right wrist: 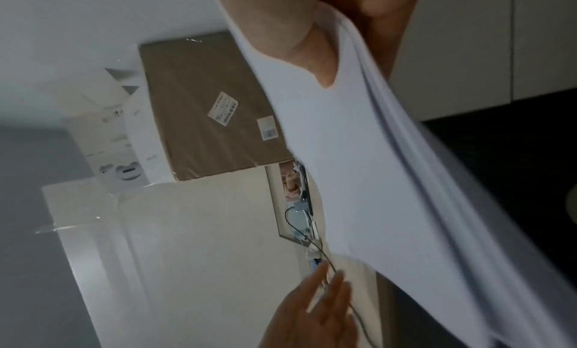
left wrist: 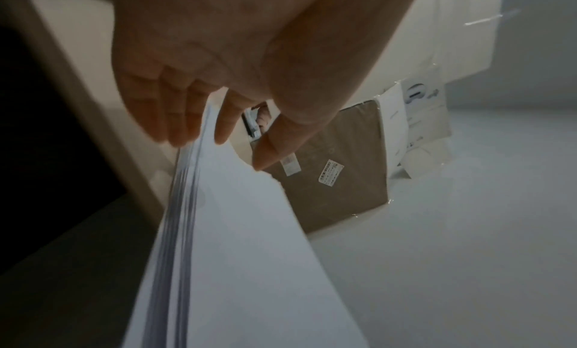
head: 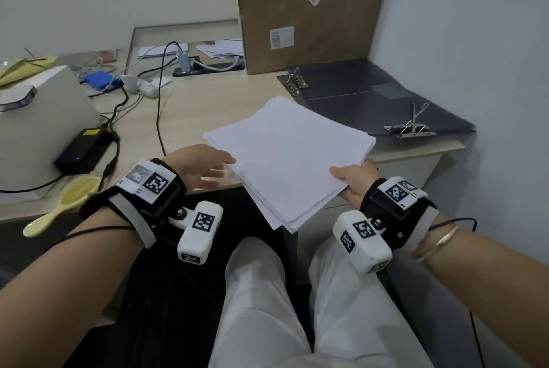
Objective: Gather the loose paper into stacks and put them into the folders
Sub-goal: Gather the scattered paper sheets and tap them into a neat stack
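Paper stack (head: 289,159): from the head camera I see it held above the near edge of the desk (head: 208,100), tilted, its sheets slightly fanned at the corners. My right hand (head: 352,182) pinches its right side, thumb on top and fingers underneath. My left hand (head: 202,168) is at the stack's left edge with fingers extended and loose; I cannot tell from this view whether they touch the sheets. Beyond the stack, two dark folders (head: 371,97) lie open and flat in the desk's far right corner, each with a raised metal clip (head: 411,127). A cardboard box (head: 303,8) stands upright behind them against the wall. Further left I see a black power adapter (head: 84,149), a yellow hairbrush (head: 64,204) and a blue pouch (head: 99,79) among cables.

On the left wrist camera, the left hand (left wrist: 218,64) has straight, relaxed fingers (left wrist: 175,116); the edge of the paper stack (left wrist: 237,242) runs between them, with the index finger and thumb on one face and the other fingers on the opposite face. The cardboard box (left wrist: 337,165) sits behind.

On the right wrist camera, the right hand's thumb (right wrist: 287,32) presses on the top sheet of the paper stack (right wrist: 374,168), which bends away in blurred layers. The left hand (right wrist: 315,314) appears low in the frame, fingers spread and apart from the sheets. The cardboard box (right wrist: 212,106) stands behind.
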A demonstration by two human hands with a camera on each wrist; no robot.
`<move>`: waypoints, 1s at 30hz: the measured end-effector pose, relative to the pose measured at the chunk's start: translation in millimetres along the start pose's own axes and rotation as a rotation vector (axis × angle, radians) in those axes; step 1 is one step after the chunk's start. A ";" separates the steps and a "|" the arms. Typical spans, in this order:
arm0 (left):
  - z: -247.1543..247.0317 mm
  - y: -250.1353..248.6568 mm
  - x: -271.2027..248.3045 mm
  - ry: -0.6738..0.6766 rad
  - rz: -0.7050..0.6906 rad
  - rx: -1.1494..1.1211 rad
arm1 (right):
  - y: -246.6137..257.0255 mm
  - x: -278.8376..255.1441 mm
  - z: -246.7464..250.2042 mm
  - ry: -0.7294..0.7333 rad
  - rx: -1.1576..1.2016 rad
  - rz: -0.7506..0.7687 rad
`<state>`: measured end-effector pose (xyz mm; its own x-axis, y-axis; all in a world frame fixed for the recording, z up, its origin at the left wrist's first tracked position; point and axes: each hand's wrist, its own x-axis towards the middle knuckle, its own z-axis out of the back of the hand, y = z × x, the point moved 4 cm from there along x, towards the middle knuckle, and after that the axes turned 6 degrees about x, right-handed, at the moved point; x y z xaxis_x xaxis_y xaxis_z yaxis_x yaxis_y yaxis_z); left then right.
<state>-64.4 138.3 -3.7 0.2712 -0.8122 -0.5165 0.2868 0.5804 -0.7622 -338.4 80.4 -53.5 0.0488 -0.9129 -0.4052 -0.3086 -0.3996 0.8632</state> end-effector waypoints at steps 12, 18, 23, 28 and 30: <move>67.0 -56.3 49.2 -0.023 -0.434 -0.079 | 100.6 10.0 -8.0 0.283 -0.300 0.435; 84.0 -69.0 47.9 -0.151 -0.610 -0.313 | 131.2 23.2 -44.1 0.368 -0.335 0.586; 105.0 -69.1 46.9 -0.159 -0.681 -0.412 | 140.0 34.8 -78.2 0.475 -0.170 0.549; 108.0 -44.0 52.7 -0.155 -0.628 -0.371 | 105.1 59.5 -77.3 0.500 -0.241 0.391; 113.8 -48.0 51.1 -0.182 -0.681 -0.429 | 104.7 65.5 -77.9 0.485 -0.218 0.394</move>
<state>40.2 75.6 50.9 0.3199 -0.9345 0.1559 0.0767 -0.1384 -0.9874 -293.5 -27.7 33.8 0.4099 -0.9076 0.0908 -0.1943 0.0104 0.9809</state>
